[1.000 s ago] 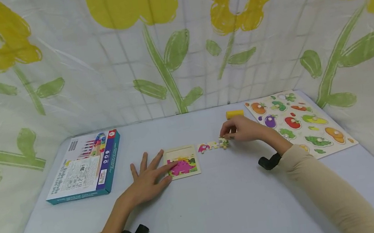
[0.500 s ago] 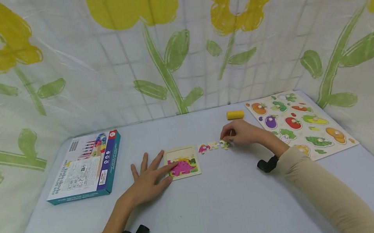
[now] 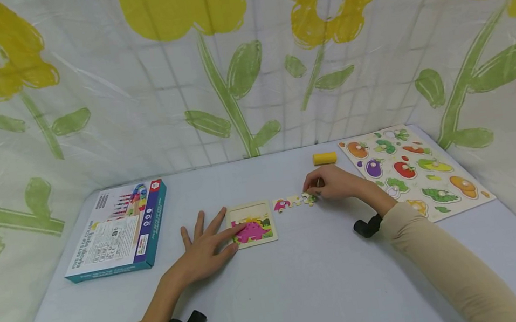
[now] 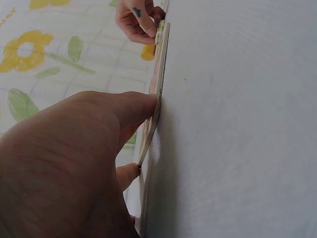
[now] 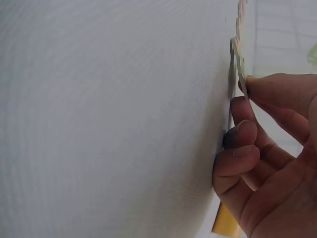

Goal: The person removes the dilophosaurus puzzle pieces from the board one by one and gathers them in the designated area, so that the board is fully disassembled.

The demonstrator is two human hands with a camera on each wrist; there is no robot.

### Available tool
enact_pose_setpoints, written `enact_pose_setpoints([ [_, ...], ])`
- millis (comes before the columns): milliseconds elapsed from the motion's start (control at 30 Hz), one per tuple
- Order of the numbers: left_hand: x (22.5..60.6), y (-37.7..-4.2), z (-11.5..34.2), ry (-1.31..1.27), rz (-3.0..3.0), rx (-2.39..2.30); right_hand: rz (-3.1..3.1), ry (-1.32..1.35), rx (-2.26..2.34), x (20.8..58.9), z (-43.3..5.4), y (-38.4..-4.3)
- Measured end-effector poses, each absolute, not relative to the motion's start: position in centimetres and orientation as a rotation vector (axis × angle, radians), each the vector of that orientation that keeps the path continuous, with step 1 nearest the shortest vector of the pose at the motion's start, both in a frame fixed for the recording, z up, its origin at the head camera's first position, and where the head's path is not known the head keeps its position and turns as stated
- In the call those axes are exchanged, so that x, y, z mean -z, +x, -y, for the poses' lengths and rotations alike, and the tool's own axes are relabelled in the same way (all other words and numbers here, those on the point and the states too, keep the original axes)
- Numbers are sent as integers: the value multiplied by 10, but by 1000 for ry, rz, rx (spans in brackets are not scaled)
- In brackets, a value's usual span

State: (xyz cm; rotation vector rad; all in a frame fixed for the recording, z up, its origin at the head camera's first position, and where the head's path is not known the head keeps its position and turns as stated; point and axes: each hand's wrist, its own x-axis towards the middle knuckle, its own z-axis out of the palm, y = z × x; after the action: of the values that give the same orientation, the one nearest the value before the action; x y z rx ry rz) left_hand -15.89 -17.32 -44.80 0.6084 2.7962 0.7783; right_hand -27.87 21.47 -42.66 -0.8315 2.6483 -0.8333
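Puzzle piece (image 3: 311, 198) has shifted nearer its neighbouring pieces (image 3: 283, 204), right hand (image 3: 331, 181) pinching it. Spread left hand (image 3: 204, 254) touches the tray (image 3: 252, 212).

Table (image 3: 285, 293) free nearside of frame (image 3: 251, 210); box (image 3: 111, 237) blocks left.

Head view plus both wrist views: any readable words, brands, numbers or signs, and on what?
None legible.
Box: printing on its top and sides, too small and blurred to read.
Floral backdrop: yellow script-like marks at the left wrist view's upper left, cut off, unreadable.
Puzzle tray and puzzle pieces: no lettering visible.
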Motion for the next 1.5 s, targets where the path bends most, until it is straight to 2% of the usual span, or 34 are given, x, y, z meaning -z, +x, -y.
enact_pose_setpoints([
  [700, 446, -158, 172, 571, -2779, -775, -2636, -797, 854, 422, -208, -276],
  [1133, 446, -159, 172, 560, -2773, -783, -2557, -891, 903, 407, -159, -273],
  [1500, 447, -161, 172, 582, -2783, -772, -2469, -996, 912, 419, -112, -272],
])
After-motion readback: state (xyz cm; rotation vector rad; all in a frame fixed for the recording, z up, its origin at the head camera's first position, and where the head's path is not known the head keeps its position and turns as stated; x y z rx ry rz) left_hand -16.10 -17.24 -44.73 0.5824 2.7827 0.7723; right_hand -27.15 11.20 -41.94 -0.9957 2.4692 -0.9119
